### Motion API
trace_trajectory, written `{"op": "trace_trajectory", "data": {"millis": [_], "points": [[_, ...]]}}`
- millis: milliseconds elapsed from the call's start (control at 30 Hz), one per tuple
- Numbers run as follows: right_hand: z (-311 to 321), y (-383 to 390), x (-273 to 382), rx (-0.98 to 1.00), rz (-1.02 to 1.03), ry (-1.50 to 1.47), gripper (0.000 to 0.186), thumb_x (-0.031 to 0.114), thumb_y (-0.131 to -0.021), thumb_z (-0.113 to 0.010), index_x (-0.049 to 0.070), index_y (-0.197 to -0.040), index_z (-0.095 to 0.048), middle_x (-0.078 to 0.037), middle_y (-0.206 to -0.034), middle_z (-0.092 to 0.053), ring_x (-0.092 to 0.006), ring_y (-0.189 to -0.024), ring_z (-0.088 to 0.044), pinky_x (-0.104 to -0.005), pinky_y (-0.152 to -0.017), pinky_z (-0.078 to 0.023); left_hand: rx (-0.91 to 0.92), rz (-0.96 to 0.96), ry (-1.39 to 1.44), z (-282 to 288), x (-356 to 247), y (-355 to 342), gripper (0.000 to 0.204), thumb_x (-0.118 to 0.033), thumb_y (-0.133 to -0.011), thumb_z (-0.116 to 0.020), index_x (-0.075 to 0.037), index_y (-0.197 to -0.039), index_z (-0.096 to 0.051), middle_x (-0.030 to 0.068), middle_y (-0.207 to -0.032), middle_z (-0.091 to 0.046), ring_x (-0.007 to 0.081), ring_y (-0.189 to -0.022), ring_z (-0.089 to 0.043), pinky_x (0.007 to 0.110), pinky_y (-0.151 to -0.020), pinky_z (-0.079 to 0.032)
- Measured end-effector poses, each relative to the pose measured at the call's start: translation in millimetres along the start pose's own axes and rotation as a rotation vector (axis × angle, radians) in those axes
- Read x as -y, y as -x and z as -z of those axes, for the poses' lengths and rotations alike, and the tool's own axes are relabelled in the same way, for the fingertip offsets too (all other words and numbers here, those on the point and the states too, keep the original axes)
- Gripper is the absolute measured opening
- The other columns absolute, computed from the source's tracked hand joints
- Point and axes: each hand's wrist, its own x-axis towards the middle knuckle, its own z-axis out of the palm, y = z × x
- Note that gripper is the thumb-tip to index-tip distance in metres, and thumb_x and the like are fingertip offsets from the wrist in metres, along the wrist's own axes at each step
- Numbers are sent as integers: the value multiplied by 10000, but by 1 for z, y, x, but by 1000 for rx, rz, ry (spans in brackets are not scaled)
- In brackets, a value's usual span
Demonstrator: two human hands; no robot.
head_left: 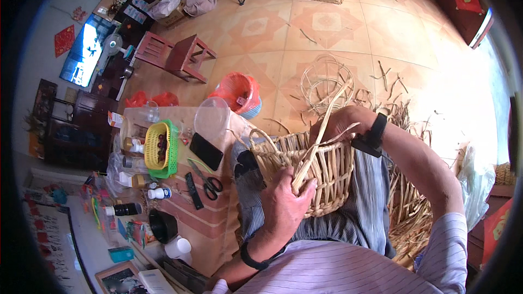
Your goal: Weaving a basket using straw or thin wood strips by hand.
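Observation:
A woven basket [333, 188] of pale dried plant strands rests tilted on my lap, with a loop handle at its left rim. My left hand [287, 200] is closed at the near rim, thumb and fingers pinching a long flat strand [325, 122] that rises up and to the right past the basket. Over the far right rim, my right hand [340, 121] bends down with its fingers curled into the basket. The strand and the rim partly cover those fingertips, so what they hold is hidden. A thin loose strand end sticks out beside this hand.
To the left, a table [210, 228] bears scissors [210, 185], a black phone [206, 151], a green-and-yellow basket [163, 149] and several bottles. Loose dried strands [411, 207] pile at my right. A wire-like ring frame [327, 83] lies on the floor ahead, near a red-lined bucket [239, 93].

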Motion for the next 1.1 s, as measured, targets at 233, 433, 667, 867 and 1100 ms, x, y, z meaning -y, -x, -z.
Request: {"op": "trace_trajectory", "data": {"millis": [233,433,667,867,1100], "points": [[-10,-5,1,105,-73,-424,318,237,-898,-749,30,-1139,-750,-80,-1055,-780,-226,-936,-703,-358,-867,-545,-62,-16,63,-12,6,3,223,-142,-814,-815,-74,-993,-701,151,-843,-711,359,-731,-718,418,-649,-566],[-24,-44,-51,471,-11,-303,526,319,-889,-809,-20,-1272,-685,-125,-1248,-694,-225,-1151,-628,-357,-1029,-493,-69,-170,12,-9,9,6,249,-191,-844,-782,-103,-1038,-654,98,-924,-638,351,-788,-682,439,-660,-547],[-34,-73,-79,683,-9,-271,550,413,-917,-788,3,-1257,-652,-57,-1115,-697,-173,-1029,-598,-338,-926,-491,-37,-159,-79,-10,11,5,251,-182,-848,-749,-93,-1053,-635,84,-964,-619,336,-819,-689,448,-674,-570],[-34,-68,-60,654,70,-202,518,380,-921,-751,5,-1265,-655,-89,-1154,-719,-203,-1030,-620,-365,-930,-502,15,-199,-99,-8,14,6,315,-207,-864,-776,-74,-1118,-647,92,-978,-614,329,-818,-689,430,-676,-578],[-40,-68,-78,660,43,-223,507,398,-953,-701,30,-1297,-646,-143,-1248,-688,-257,-1117,-609,-408,-1003,-470,34,-225,-100,-6,13,5,280,-197,-887,-764,-52,-1103,-659,101,-975,-606,334,-802,-681,433,-676,-578]]}}
